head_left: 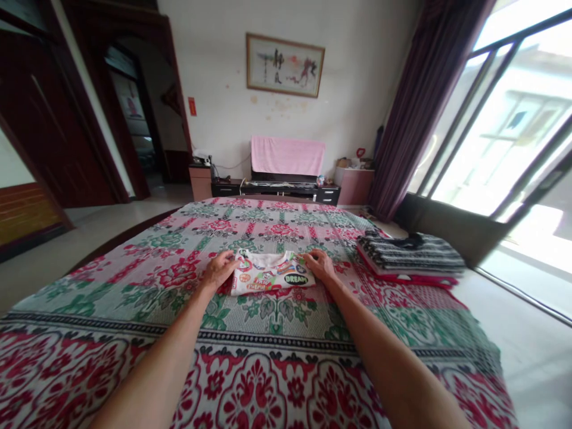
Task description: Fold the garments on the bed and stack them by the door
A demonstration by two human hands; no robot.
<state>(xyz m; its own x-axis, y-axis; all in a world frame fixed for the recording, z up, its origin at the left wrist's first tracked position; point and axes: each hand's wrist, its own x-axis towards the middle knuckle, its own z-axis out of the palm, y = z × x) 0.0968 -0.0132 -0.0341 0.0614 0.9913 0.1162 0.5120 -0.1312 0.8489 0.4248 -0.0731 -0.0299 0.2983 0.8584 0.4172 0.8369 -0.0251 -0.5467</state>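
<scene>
A small white garment with colourful patches and the word DREAM [270, 275] lies folded into a neat rectangle on the flowered bedspread [250, 345]. My left hand [220, 269] rests at its left edge, fingers curled onto the cloth. My right hand [320, 264] holds the right edge the same way, fingertips pressed on the fabric. Both arms reach straight out over the bed.
A stack of folded clothes, striped on top with red beneath [409, 255], sits at the bed's right edge. Beyond the bed stand a low dark cabinet with a pink cloth [287, 156], a doorway at left and big windows with curtains at right.
</scene>
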